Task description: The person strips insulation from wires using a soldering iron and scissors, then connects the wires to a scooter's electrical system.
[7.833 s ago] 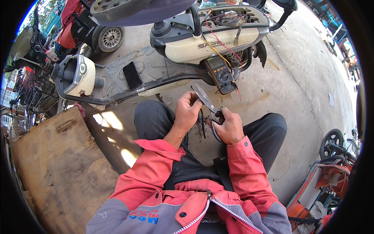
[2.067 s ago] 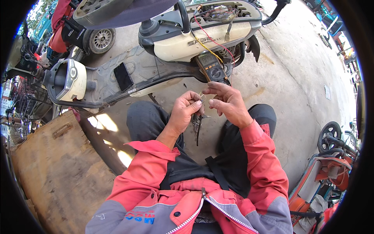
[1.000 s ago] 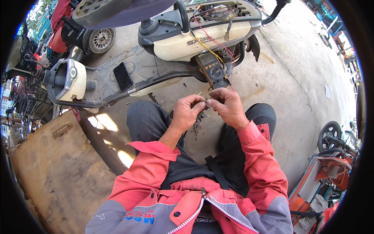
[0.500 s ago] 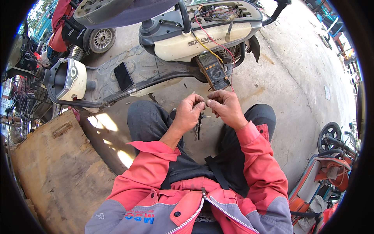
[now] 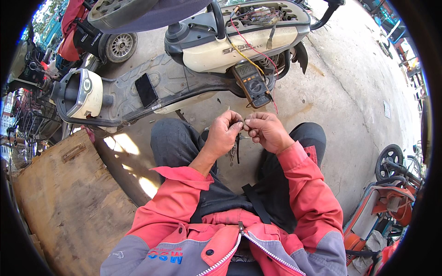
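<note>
My left hand (image 5: pixel 223 133) is closed in a pinch above my knees, holding a thin black wire (image 5: pixel 238 152) whose end hangs below the fingers. A fine pale tip pokes up over its knuckles. Fingertips almost touching the left ones, my right hand (image 5: pixel 267 131) is also pinched closed; whatever lies between its fingers is too small to make out. Just beyond the hands, a multimeter (image 5: pixel 252 84) leans against the scooter's side, with its red lead (image 5: pixel 247 38) and a yellow wire running up to the scooter's open top.
The cream and grey scooter (image 5: pixel 239 53) stretches across in front of me, its exposed wiring (image 5: pixel 258 17) at the top. A black phone (image 5: pixel 146 90) lies on its footboard. At my left is a worn wooden board (image 5: pixel 73 198); orange equipment (image 5: pixel 368 221) stands at the right.
My right hand has shifted slightly down, its fingers curling in more. The hanging black wire has swung a little to the right. The left hand stays nearly in place.
</note>
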{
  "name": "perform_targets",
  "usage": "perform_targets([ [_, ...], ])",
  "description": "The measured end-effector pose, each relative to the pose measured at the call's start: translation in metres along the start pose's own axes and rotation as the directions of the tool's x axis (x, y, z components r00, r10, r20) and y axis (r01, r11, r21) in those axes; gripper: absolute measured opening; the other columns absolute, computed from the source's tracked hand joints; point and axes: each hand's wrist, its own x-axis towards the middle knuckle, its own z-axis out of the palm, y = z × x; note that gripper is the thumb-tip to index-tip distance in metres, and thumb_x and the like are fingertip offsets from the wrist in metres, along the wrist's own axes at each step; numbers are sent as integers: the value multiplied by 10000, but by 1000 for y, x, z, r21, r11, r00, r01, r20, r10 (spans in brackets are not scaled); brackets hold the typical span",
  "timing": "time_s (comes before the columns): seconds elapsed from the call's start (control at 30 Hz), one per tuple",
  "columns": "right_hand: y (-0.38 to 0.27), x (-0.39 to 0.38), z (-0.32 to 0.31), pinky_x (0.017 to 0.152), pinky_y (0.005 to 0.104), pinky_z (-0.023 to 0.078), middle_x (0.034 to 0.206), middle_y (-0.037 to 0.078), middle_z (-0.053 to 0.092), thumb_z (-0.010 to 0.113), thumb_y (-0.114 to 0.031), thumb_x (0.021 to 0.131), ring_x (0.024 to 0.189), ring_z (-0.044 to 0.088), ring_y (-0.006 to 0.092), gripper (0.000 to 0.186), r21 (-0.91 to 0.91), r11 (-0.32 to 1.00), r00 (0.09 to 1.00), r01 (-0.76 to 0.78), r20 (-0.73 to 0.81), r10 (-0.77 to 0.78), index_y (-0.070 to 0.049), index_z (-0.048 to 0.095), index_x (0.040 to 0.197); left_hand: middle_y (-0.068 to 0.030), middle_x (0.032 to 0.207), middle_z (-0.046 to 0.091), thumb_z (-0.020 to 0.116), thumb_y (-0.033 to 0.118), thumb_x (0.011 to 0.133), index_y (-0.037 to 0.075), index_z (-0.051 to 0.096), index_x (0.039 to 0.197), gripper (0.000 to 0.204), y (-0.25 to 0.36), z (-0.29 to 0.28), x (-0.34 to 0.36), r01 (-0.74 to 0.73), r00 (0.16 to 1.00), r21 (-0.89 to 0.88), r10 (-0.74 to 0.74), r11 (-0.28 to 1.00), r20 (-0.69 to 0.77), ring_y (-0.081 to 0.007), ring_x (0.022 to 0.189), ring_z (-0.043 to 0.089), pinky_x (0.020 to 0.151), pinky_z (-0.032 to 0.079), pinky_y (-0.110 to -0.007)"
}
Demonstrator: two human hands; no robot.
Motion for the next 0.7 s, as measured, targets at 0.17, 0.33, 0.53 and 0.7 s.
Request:
perform_targets([
  [0.17,0,-2,4,464,221,443,757,55,651,617,-102,928,570,560,82,117,-51,997,997,56,-46,-58,0,603,983,9,814,593,589,44,935,1,594,942,43,7,1,-1,13,1000,-28,-13,1000,-7,-65,743,517,674,442,-232],
  [0.33,-7,-15,16,487,228,451,681,44,628,576,-116,951,555,571,95,160,-470,834,906,288,-150,-397,25,638,991,8,809,604,600,56,941,-2,608,952,60,7,-1,-1,2,1000,-65,-4,998,-28,-53,726,525,653,439,-223],
  [0.53,-7,-21,16,647,322,528,980,65,635,735,-4,713,793,661,230,321,-838,16,523,546,326,-787,-91,701,1020,6,813,611,609,59,945,-8,616,961,70,5,-1,0,11,1000,-102,-13,995,-24,-56,727,537,649,443,-218],
  [0.7,-1,-16,15,650,374,529,883,65,643,742,-82,762,773,666,269,199,-849,-147,468,507,414,-781,-95,708,958,2,815,615,607,52,947,-11,618,961,66,5,0,1,10,1000,-112,-12,994,-24,-57,730,540,653,448,-218],
])
